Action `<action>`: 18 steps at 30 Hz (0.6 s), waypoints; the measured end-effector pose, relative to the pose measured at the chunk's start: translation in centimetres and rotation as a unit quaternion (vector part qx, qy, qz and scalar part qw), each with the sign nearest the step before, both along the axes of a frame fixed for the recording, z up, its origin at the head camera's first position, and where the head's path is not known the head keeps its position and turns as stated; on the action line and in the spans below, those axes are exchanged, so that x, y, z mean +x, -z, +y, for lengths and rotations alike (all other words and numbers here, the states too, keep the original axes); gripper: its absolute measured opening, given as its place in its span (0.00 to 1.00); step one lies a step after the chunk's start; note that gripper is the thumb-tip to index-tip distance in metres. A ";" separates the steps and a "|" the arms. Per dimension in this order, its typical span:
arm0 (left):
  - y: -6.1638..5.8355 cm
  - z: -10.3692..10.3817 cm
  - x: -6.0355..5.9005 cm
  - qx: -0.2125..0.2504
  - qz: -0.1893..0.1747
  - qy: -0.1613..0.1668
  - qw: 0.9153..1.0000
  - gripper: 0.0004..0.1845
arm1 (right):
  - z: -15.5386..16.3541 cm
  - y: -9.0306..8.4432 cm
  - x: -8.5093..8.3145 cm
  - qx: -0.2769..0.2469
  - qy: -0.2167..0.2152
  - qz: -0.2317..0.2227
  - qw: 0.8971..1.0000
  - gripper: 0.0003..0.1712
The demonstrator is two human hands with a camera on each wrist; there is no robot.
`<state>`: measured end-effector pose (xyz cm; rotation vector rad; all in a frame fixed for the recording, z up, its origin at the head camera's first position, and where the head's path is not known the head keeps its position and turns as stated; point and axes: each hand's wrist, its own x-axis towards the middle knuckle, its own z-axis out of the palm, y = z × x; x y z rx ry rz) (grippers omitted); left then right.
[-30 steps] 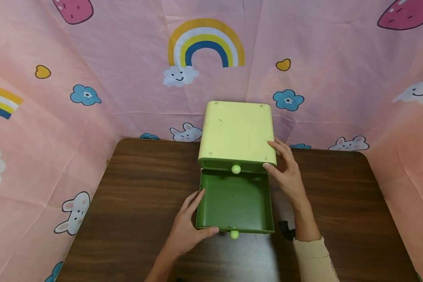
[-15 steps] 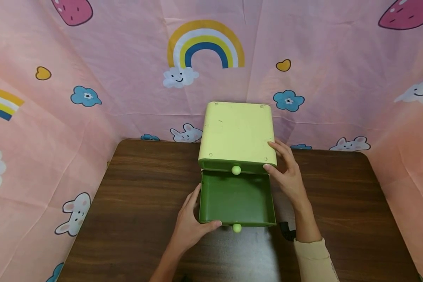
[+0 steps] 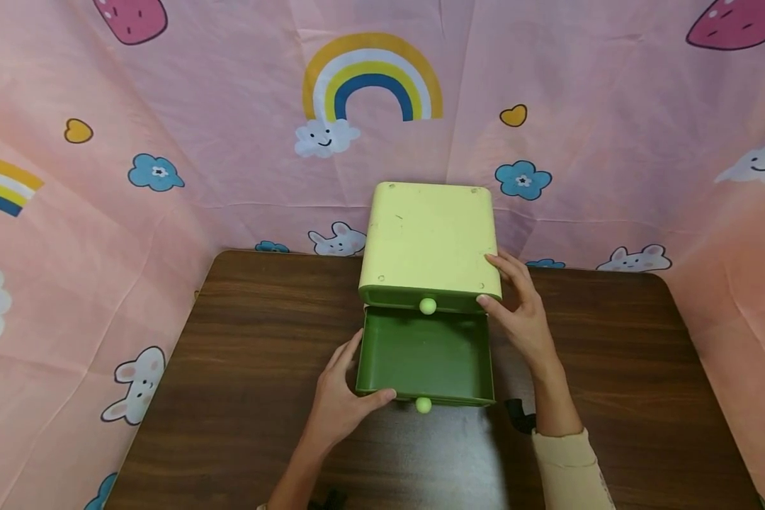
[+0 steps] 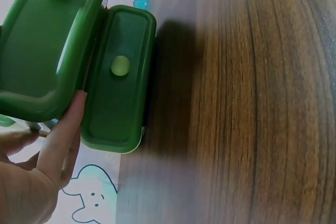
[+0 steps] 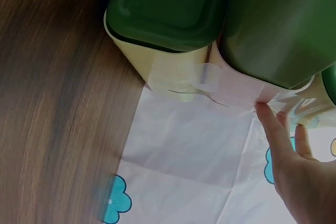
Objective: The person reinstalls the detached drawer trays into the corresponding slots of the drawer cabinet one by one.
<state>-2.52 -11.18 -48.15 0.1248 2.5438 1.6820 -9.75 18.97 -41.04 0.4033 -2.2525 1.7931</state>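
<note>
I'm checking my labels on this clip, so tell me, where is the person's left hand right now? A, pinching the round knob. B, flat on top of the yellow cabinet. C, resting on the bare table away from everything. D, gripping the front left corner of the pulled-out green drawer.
D: the left hand holds the front left corner of the open green drawer, thumb on its front rim beside the knob.

We see a small cabinet (image 3: 428, 237) standing at the back middle of the table (image 3: 242, 340), against the cloth backdrop (image 3: 229, 106) that rises behind and on both sides. Its lower drawer (image 3: 423, 354) juts forward toward us, under the shut upper drawer's knob (image 3: 427, 306). Our left hand (image 3: 338, 400) sits at the drawer's front left corner; our right hand (image 3: 519, 312) rests against the cabinet's right front corner.
</note>
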 end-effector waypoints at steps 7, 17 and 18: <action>0.0 0.3 -0.2 -0.017 0.007 -0.017 1.000 0.55 | 0.0 0.0 0.0 0.000 0.002 0.003 1.000 0.34; 1.6 0.8 -1.6 -0.053 0.128 -0.078 0.987 0.53 | 0.0 0.1 0.0 -0.007 -0.001 0.001 1.000 0.34; 1.7 0.9 -1.7 -0.054 0.137 -0.085 0.985 0.53 | 0.0 0.1 0.0 -0.008 -0.002 0.000 1.000 0.34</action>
